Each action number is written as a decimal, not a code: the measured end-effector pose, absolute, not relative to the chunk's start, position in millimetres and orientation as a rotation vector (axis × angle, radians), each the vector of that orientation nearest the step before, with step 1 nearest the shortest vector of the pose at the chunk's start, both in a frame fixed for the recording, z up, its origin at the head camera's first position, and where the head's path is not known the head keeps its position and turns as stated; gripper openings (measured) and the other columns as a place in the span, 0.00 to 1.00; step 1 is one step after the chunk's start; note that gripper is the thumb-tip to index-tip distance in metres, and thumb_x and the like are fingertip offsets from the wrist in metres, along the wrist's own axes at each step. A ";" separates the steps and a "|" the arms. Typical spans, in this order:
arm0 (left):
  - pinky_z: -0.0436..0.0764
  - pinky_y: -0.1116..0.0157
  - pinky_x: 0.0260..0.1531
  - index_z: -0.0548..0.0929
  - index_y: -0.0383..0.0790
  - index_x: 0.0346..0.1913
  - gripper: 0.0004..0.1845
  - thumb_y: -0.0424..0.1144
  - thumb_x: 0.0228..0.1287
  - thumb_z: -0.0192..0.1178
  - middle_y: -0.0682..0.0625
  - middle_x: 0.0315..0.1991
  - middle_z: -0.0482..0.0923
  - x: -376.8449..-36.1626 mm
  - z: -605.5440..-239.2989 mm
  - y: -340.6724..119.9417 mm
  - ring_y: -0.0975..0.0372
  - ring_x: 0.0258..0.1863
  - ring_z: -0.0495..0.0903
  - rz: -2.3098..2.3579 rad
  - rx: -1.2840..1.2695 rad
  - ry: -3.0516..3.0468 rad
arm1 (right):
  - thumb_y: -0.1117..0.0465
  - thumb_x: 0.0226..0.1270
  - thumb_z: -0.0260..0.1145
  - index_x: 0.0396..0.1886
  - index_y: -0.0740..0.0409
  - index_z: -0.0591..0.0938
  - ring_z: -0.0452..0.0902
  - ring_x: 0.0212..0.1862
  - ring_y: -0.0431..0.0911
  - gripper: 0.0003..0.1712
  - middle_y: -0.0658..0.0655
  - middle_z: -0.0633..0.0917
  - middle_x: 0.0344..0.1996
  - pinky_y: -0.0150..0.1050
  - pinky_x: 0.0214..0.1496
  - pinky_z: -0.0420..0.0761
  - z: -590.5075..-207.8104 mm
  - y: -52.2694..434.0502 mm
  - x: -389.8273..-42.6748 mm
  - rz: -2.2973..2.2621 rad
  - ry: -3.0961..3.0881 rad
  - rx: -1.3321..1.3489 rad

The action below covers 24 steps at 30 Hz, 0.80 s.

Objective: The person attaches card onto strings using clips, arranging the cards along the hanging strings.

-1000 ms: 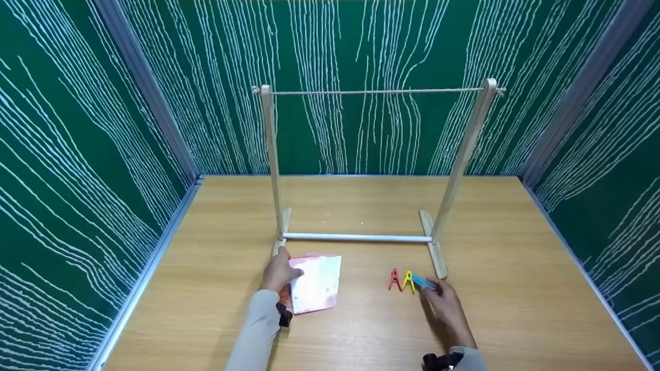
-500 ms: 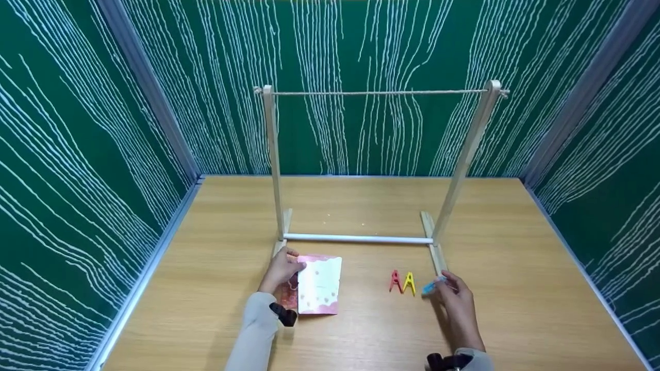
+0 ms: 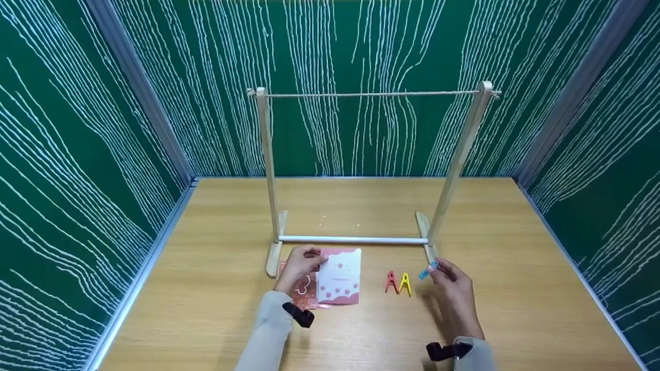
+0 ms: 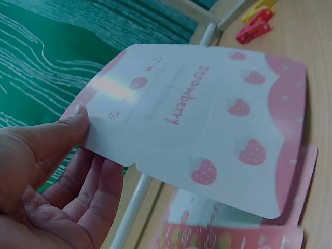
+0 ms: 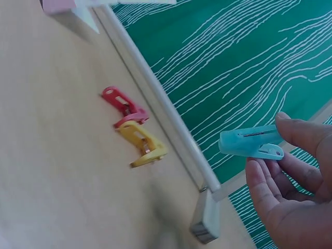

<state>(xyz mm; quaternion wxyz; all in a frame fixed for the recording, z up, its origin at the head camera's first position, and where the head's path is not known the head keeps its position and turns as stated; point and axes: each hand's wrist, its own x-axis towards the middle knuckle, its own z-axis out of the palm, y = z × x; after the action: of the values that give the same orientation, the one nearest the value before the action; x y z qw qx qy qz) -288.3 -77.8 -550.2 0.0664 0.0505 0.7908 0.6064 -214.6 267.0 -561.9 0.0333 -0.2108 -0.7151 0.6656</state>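
Head view shows the left hand (image 3: 298,265) pinching a strawberry card (image 3: 339,275) by its near left edge, thumb on top and fingers curled beneath, so the card is lifted off the table (image 3: 206,288) and tilts away from the fingertips. Left wrist view shows that thumb (image 4: 62,136) pressed on the white corner of the card (image 4: 207,140), which carries pink borders, red berries and the word "strawberry". Just under the held card, beyond the fingers, lies a pink patterned packet (image 4: 228,233) flat on the wood.

Right hand (image 3: 452,293) grasps a blue clothespin (image 3: 427,270) between thumb and fingers, raised clear of the table; right wrist view shows the blue clothespin (image 5: 251,144) sticking out past the fingertips (image 5: 258,176). Left of those fingers, near but apart, a red clothespin (image 3: 391,282) and a yellow clothespin (image 3: 405,283) sit side by side on the table, touching or nearly so.

Past both hands stands a wooden rack (image 3: 268,170) with two uprights, a white bottom bar (image 3: 353,240) and a string (image 3: 371,94) stretched across the top; the right hand's fingertips are just beside its right foot. Green walls (image 3: 77,129) with white wavy lines enclose the table
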 end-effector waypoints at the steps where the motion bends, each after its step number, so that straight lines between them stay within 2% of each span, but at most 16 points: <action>1: 0.84 0.64 0.34 0.79 0.21 0.44 0.15 0.30 0.57 0.65 0.43 0.34 0.84 -288.8 -548.6 -73.7 0.66 0.30 0.80 1.860 0.158 2.353 | 0.54 0.66 0.66 0.67 0.60 0.70 0.74 0.47 0.34 0.32 0.48 0.78 0.51 0.26 0.48 0.76 -559.9 267.2 -216.0 2.031 -2.205 -0.613; 4: 0.84 0.63 0.36 0.79 0.20 0.45 0.15 0.29 0.58 0.64 0.45 0.33 0.83 -290.4 -542.0 -62.8 0.66 0.30 0.80 1.926 0.170 2.290 | 0.56 0.64 0.67 0.64 0.61 0.72 0.76 0.42 0.31 0.31 0.40 0.81 0.41 0.31 0.44 0.78 -551.3 267.2 -219.5 2.009 -2.201 -0.566; 6: 0.84 0.63 0.38 0.80 0.21 0.45 0.15 0.29 0.58 0.65 0.46 0.33 0.83 -291.8 -536.9 -56.1 0.66 0.31 0.80 1.945 0.161 2.254 | 0.54 0.64 0.68 0.64 0.61 0.72 0.75 0.41 0.30 0.32 0.36 0.80 0.39 0.32 0.43 0.78 -543.9 267.4 -221.4 2.002 -2.213 -0.564; 8: 0.84 0.62 0.39 0.81 0.23 0.44 0.14 0.30 0.58 0.65 0.46 0.34 0.84 -293.5 -531.7 -49.6 0.66 0.31 0.80 1.949 0.155 2.241 | 0.53 0.64 0.67 0.64 0.61 0.72 0.75 0.42 0.30 0.32 0.39 0.80 0.41 0.29 0.45 0.77 -536.1 267.5 -223.3 1.974 -2.233 -0.540; 13: 0.84 0.63 0.41 0.83 0.27 0.45 0.13 0.31 0.59 0.65 0.43 0.38 0.84 -298.6 -520.5 -36.2 0.64 0.34 0.81 1.955 0.164 2.247 | 0.52 0.64 0.67 0.64 0.62 0.72 0.74 0.44 0.28 0.32 0.52 0.80 0.51 0.19 0.49 0.73 -518.9 266.8 -228.1 1.903 -2.270 -0.454; 18: 0.83 0.62 0.45 0.83 0.29 0.47 0.14 0.32 0.60 0.65 0.39 0.42 0.84 -303.4 -507.6 -25.8 0.60 0.39 0.82 1.977 0.190 2.245 | 0.53 0.64 0.66 0.64 0.62 0.72 0.75 0.45 0.28 0.32 0.54 0.79 0.53 0.19 0.50 0.74 -505.7 265.4 -233.6 1.903 -2.268 -0.391; 24: 0.82 0.61 0.47 0.85 0.38 0.47 0.13 0.38 0.61 0.66 0.45 0.43 0.84 -307.4 -485.1 -15.3 0.59 0.42 0.82 1.921 0.161 2.274 | 0.53 0.66 0.65 0.65 0.58 0.72 0.74 0.47 0.32 0.30 0.60 0.77 0.57 0.21 0.50 0.75 -485.5 264.2 -241.2 1.851 -2.293 -0.308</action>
<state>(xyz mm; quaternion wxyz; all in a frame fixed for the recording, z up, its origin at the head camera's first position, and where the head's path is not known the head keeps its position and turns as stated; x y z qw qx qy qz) -307.4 -15.3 -485.1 0.0801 0.0537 0.7603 0.6424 -241.2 264.2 -485.5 0.0891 -0.1034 -0.7709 0.6222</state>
